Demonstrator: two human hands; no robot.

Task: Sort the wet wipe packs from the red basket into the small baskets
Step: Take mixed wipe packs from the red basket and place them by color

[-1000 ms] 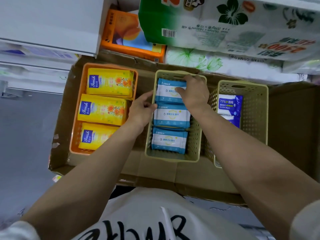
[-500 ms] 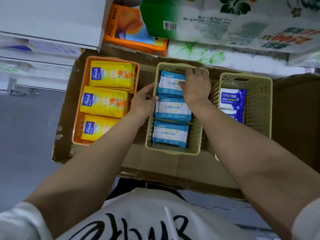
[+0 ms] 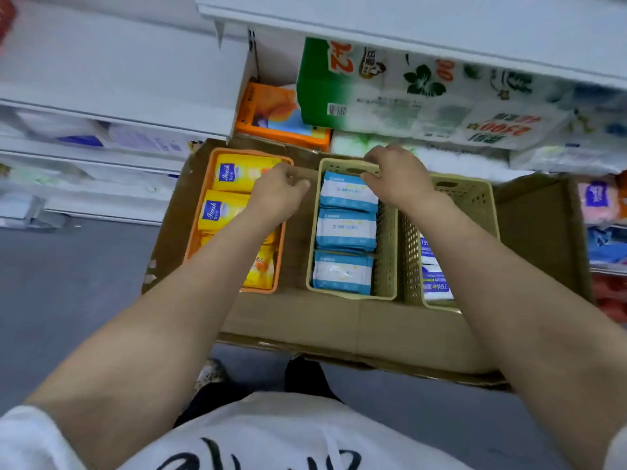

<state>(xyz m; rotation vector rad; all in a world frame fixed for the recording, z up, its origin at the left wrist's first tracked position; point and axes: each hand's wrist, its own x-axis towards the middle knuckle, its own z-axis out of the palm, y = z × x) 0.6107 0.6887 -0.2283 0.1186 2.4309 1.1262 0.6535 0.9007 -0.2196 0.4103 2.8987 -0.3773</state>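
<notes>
Three small baskets stand side by side in a cardboard tray [image 3: 305, 320]. The orange basket [image 3: 259, 289] on the left holds yellow packs [image 3: 220, 212]. Three blue-and-white wet wipe packs [image 3: 346, 228] lie in a row in the middle beige basket [image 3: 386, 249]. Purple alcohol wipe packs [image 3: 434, 279] sit in the right beige basket [image 3: 468, 195], partly hidden by my right arm. My right hand [image 3: 397, 174] curls its fingers over the middle basket's far rim. My left hand [image 3: 278, 195] is curled above the orange basket's right edge, with nothing seen in it. No red basket is in view.
White shelves run across the top and left. Behind the tray lie an orange box [image 3: 271, 117] and large tissue bundles [image 3: 424, 100]. More packaged goods [image 3: 604, 212] fill shelves at the right. Grey floor lies at the left and below, by my feet.
My right hand slid from the farthest blue pack up to the basket's far rim. My left hand left the middle basket's left rim and moved toward the orange basket. The camera pulled back.
</notes>
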